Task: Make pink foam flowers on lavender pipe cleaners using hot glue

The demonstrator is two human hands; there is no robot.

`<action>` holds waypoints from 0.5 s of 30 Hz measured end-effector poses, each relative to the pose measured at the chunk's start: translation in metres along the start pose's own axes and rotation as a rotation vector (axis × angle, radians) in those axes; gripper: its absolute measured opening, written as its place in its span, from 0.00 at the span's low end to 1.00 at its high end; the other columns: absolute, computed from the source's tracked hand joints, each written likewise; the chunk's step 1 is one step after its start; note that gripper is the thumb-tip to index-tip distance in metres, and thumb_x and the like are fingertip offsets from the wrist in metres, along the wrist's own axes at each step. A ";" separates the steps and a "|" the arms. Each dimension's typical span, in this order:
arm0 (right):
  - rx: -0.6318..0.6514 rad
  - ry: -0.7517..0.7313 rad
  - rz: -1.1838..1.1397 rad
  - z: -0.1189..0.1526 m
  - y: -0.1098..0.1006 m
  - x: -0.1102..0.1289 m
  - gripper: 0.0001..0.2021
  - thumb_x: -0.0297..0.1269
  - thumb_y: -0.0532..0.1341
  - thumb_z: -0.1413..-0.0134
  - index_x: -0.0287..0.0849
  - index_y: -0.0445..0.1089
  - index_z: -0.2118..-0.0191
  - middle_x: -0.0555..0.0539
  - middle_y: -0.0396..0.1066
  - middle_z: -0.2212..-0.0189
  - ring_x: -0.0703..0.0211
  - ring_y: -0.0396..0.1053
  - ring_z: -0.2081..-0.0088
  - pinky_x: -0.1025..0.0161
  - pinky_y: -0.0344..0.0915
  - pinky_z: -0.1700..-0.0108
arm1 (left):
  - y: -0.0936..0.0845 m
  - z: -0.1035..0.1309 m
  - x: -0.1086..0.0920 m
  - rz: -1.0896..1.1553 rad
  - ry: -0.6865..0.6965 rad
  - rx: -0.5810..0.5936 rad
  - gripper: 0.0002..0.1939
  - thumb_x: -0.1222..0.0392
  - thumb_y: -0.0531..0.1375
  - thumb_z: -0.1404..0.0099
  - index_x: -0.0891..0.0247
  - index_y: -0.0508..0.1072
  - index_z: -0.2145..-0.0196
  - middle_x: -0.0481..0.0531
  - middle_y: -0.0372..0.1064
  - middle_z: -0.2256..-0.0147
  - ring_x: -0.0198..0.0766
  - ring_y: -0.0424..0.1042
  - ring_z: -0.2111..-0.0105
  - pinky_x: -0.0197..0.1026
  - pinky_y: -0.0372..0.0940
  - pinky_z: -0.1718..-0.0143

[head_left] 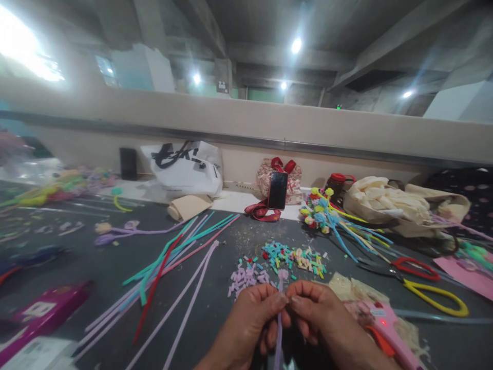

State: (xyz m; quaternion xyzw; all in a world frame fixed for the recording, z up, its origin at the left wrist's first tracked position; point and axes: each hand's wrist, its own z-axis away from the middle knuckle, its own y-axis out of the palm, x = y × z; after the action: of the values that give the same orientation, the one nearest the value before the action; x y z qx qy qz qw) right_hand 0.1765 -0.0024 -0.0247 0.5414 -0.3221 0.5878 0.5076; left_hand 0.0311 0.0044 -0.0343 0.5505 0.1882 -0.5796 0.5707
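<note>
A lilac pipe cleaner [283,276] stands upright between my hands, its top end curled into a small knob and its stem running down below my fingers. My left hand [254,314] is closed, thumb and forefinger pinching the stem just under the knob. From the other side my right hand [322,314] pinches at the same spot, fingertips almost touching the left thumb. Its exact grip is partly hidden. Just beyond my fingers lie a heap of short lilac pieces [248,276] and a heap of mixed-colour cut pieces [288,257].
Long pipe cleaners [185,246] lie to the left, near a magenta tool [48,313]. On the right are scissors [400,271] with red and yellow handles and a pink glue gun [385,321]. A phone [278,190] leans on a patterned bag [295,180] at the back.
</note>
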 end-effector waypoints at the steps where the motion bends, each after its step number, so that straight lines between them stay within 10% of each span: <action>1: 0.024 0.002 -0.032 0.000 -0.001 0.000 0.12 0.41 0.62 0.56 0.35 0.66 0.73 0.52 0.67 0.83 0.76 0.53 0.88 0.77 0.47 0.87 | -0.001 0.000 0.001 0.005 0.004 0.013 0.18 0.47 0.60 0.53 0.66 0.65 0.83 0.41 0.58 0.91 0.22 0.49 0.94 0.28 0.41 0.92; 15: 0.058 0.032 -0.208 -0.003 -0.003 0.001 0.10 0.37 0.64 0.59 0.33 0.68 0.75 0.51 0.67 0.84 0.76 0.54 0.89 0.78 0.45 0.89 | 0.000 -0.002 0.005 0.001 0.016 0.045 0.17 0.47 0.58 0.49 0.65 0.64 0.82 0.39 0.55 0.92 0.22 0.47 0.94 0.29 0.40 0.92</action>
State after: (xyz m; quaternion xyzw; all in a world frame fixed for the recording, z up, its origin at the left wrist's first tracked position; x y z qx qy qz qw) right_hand 0.1787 0.0020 -0.0248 0.5770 -0.2387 0.5497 0.5550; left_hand 0.0330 0.0040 -0.0390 0.5678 0.1794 -0.5788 0.5571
